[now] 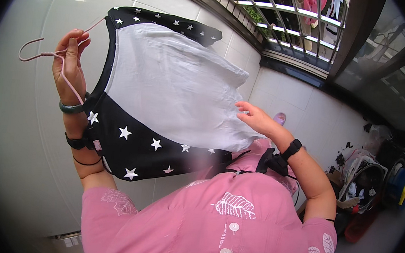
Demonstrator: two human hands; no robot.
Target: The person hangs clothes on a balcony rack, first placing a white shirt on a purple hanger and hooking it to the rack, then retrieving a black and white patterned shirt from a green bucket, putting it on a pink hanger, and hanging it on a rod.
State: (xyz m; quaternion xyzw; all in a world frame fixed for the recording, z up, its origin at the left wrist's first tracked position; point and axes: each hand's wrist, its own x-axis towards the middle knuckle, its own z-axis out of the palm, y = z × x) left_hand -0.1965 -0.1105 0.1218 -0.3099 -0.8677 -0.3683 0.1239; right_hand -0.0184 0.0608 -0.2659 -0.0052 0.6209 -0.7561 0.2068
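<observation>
My left hand [70,66] grips a pink wire clothes hanger [68,83] just beside its hook. From the hanger spreads a garment with black sleeves [170,154] bearing white stars and a plain pale grey-white body [170,83]. One shoulder lies near my left wrist; the other sits over the hanger's far end. At the garment's lower edge is my right hand [256,117], its fingers apart and holding nothing. Whether the fingertips touch the cloth I cannot tell.
White tiles [13,82] cover the wall at left. Beyond a window with metal bars [297,11], laundry hangs. A clear bag of items [359,185] and a blue-and-yellow round object [403,186] stand at right. A lilac slipper [279,118] shows on the floor.
</observation>
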